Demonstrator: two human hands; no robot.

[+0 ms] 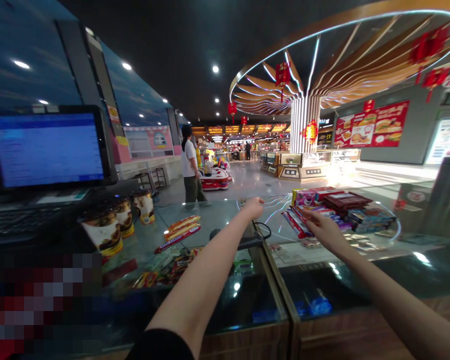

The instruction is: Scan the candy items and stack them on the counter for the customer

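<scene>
On the glass counter point(217, 212), my right hand point(320, 226) rests at the front of a pile of packaged snacks, its fingers against red and blue wrapped bars point(297, 222). A brown package point(347, 200) lies on top of the pile, with a pink and yellow box point(303, 197) behind and blue boxes point(371, 219) at its right. My left hand point(253, 208) is over the counter left of the pile, fingers curled; anything inside it is too small to make out. Several long wrapped snacks point(180, 232) lie farther left.
A monitor point(47, 149) and keyboard point(15, 220) stand at the left beside several printed cups point(144, 206). A black device point(247, 239) with a cable lies under my left forearm. Beyond the counter a person point(190, 162) stands near a red and white ride point(214, 179).
</scene>
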